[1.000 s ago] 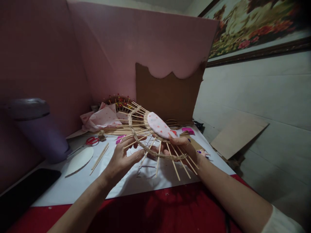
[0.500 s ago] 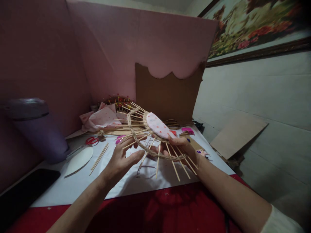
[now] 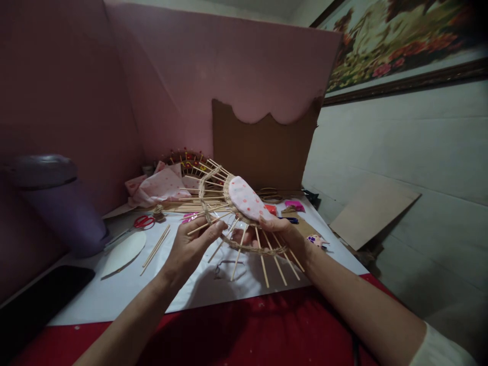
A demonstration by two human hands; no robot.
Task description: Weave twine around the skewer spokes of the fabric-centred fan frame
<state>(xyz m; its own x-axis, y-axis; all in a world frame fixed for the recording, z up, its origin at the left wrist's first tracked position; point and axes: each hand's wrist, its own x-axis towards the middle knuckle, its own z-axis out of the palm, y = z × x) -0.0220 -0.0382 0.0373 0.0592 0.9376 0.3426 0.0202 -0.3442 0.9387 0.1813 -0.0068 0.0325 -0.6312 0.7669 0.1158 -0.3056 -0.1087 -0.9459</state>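
I hold a half-made woven basket [image 3: 244,201] above the table: an oval base covered in pink dotted cloth, thin wooden sticks fanning out from it, and jute twine woven round the sticks. My right hand [image 3: 284,231] grips its near right edge, thumb on top by the cloth. My left hand [image 3: 190,246] is at the left side, fingers closed round the sticks and the twine ring.
On the white sheet [image 3: 114,290] lie red-handled scissors [image 3: 144,221], a white oval card [image 3: 124,251], loose sticks [image 3: 156,246], pink cloth [image 3: 160,185] and small coloured bits [image 3: 295,205]. A purple bottle [image 3: 57,203] stands at left, a dark phone [image 3: 38,300] before it. Brown cardboard [image 3: 263,147] leans behind.
The basket has turned and sunk a little toward me. My left hand has gone from spread fingers under the sticks to a grip on them.
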